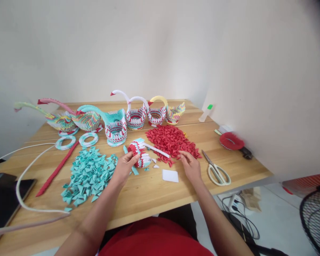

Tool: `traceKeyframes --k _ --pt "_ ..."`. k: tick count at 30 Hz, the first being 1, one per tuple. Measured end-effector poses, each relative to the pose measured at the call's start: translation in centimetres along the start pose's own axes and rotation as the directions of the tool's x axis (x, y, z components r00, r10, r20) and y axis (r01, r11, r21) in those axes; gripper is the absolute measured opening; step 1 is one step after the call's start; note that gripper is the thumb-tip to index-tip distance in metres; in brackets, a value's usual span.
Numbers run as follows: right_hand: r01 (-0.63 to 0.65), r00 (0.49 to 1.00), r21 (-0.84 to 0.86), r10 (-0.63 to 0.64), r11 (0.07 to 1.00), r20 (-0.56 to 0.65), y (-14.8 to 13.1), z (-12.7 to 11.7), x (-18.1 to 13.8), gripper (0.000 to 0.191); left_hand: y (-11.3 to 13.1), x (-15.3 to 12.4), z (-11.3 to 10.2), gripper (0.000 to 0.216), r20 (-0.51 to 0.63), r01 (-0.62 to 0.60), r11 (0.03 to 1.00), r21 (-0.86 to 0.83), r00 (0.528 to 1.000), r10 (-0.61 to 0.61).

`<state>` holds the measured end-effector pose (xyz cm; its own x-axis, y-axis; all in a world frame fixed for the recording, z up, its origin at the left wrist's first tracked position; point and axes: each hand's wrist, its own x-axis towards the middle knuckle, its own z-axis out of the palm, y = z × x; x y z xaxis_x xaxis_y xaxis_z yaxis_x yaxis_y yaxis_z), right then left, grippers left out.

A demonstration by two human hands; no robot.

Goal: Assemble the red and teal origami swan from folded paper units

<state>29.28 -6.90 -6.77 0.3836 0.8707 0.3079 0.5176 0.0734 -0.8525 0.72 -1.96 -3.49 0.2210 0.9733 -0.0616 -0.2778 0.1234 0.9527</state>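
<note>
My left hand [126, 166] is closed on the near left side of a small round basket of folded paper [140, 153], red, white and light teal, tipped on its side. At the front right edge of a pile of folded red paper pieces [172, 140] is my right hand [190, 165], thumb and fingers pinched together; whatever lies between the tips is too small to make out. Between the hands lie a white folded-paper strip [160, 152] and a white paper stack [170, 176]. Left of my left hand spreads a heap of teal paper pieces [92, 174].
Finished paper swans [116, 129] stand along the back. Paper rings [88, 139] and a long red strip [57, 169] lie at left, near a white cable [20, 188] and a dark device [9, 202]. Scissors [217, 173] and a red round object [231, 141] lie at right.
</note>
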Motion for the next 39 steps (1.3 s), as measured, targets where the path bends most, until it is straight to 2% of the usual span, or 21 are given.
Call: traceKeyframes --k 7,14,33,39 --pt "-0.014 1.0 0.025 0.015 1.0 -0.026 0.7 0.1 0.0 0.034 1.3 -0.2 0.4 0.037 0.04 0.071 0.925 -0.372 0.997 -0.061" --pt "0.003 1.0 -0.006 -0.003 1.0 -0.026 0.8 0.2 -0.2 0.033 1.8 -0.1 0.1 0.023 0.056 0.121 0.855 -0.504 0.993 -0.107" --pt "0.006 1.0 -0.013 -0.006 1.0 0.005 1.2 0.3 -0.3 0.031 1.8 -0.2 0.2 0.034 0.086 0.133 0.877 -0.461 0.991 -0.105" --pt "0.007 1.0 -0.023 -0.007 1.0 0.008 1.0 0.3 -0.3 0.034 1.8 -0.2 0.2 0.031 0.085 0.136 0.887 -0.442 0.99 -0.109"
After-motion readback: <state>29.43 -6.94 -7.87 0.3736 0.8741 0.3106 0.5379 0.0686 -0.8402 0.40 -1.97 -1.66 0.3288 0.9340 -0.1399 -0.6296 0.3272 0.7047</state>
